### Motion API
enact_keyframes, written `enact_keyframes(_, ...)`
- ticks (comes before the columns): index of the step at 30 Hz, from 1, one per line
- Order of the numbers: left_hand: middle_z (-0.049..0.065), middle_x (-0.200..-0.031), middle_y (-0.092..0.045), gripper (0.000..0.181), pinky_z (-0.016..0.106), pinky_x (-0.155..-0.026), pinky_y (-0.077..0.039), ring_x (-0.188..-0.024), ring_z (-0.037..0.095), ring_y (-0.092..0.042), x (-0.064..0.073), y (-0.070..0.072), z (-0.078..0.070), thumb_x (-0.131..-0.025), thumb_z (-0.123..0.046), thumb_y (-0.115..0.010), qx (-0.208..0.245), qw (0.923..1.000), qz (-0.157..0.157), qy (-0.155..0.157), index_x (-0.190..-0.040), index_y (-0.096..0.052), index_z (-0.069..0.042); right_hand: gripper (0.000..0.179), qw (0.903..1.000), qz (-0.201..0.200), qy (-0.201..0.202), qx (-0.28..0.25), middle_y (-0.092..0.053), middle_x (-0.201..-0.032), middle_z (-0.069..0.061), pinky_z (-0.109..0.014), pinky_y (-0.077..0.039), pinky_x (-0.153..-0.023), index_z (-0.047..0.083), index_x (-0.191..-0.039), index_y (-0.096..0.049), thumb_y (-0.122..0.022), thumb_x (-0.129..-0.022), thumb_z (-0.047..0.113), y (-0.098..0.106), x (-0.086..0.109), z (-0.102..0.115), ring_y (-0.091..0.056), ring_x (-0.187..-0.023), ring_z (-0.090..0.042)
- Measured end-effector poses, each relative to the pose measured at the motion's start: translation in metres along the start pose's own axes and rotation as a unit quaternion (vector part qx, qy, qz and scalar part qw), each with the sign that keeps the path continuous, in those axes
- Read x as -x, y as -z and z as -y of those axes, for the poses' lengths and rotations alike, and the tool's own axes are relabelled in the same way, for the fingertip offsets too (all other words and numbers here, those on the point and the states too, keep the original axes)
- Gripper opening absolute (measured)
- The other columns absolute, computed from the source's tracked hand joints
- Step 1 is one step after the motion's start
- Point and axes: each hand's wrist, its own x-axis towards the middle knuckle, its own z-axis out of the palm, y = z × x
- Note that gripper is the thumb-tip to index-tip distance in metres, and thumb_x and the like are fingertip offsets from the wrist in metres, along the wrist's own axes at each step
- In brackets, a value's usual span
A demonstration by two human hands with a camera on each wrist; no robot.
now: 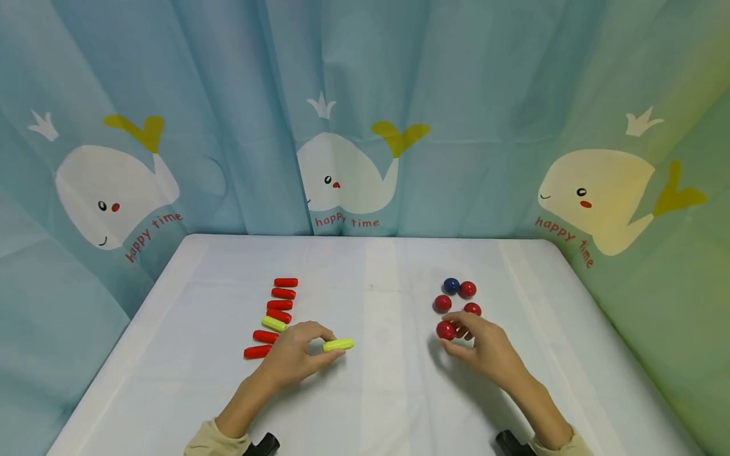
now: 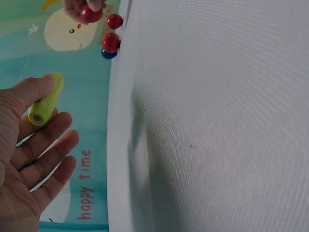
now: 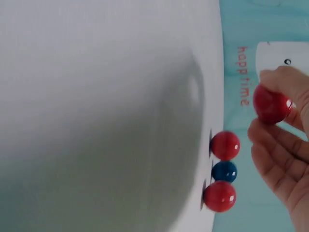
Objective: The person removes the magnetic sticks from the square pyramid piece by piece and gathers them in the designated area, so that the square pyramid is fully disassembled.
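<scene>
Between thumb and index finger, my left hand (image 1: pixel 296 354) pinches a small ribbed yellow cylinder (image 1: pixel 339 344), raised above the table; a dark hole shows in its end in the left wrist view. Its other fingers spread loosely. My right hand (image 1: pixel 487 348) holds a shiny red ball (image 3: pixel 271 104) by thumb and fingertips, also off the table. To the left of the left hand lies a column of several red cylinders (image 1: pixel 280 305) with one yellow cylinder (image 1: pixel 274 323) among them. Beyond the right hand sit a blue ball (image 1: pixel 451 286) and a few red balls (image 1: pixel 442 303), one partly behind the fingers.
A white cloth covers the table (image 1: pixel 382 272). A blue-green curtain (image 1: pixel 467 126) with printed whales hangs along the back and both sides. Black wrist straps (image 1: pixel 263 444) show at the cuffs, near the front edge of the head view.
</scene>
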Motion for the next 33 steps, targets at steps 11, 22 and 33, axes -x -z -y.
enact_keyframes(11,-0.009,-0.094,-0.074,0.015,0.036,-0.085,-0.057,-0.089,0.01,-0.068,-0.001,0.0,-0.003,-0.086,-0.024,-0.085,0.008,0.9998,0.003,0.016,-0.094,-0.076,-0.015,0.031,0.9889,0.051,-0.115,0.08,-0.06,-0.074,0.004,-0.029,-0.043,-0.057,0.007,-0.107,-0.073,-0.086,-0.082,0.02,0.003,-0.012,-0.024,-0.053,-0.066,-0.012)
enact_keyframes(22,-0.01,-0.095,-0.074,0.014,0.037,-0.086,-0.057,-0.09,0.01,-0.068,-0.002,0.0,0.001,-0.086,-0.024,-0.084,0.017,0.9998,-0.001,0.013,-0.095,-0.077,-0.016,0.042,0.9829,0.082,-0.142,0.084,-0.052,-0.065,0.005,-0.028,-0.037,-0.053,0.002,-0.12,-0.069,-0.083,-0.086,0.022,0.001,-0.016,-0.036,-0.047,-0.06,-0.012)
enact_keyframes(33,-0.01,-0.097,-0.074,0.017,0.038,-0.087,-0.058,-0.091,0.009,-0.068,-0.003,0.001,-0.001,-0.085,-0.021,-0.085,0.021,0.9994,-0.002,0.027,-0.098,-0.076,-0.016,0.045,0.9831,0.071,-0.146,0.084,-0.052,-0.065,0.003,-0.027,-0.036,-0.052,0.002,-0.123,-0.068,-0.083,-0.086,0.02,0.0,-0.016,-0.036,-0.046,-0.06,-0.012)
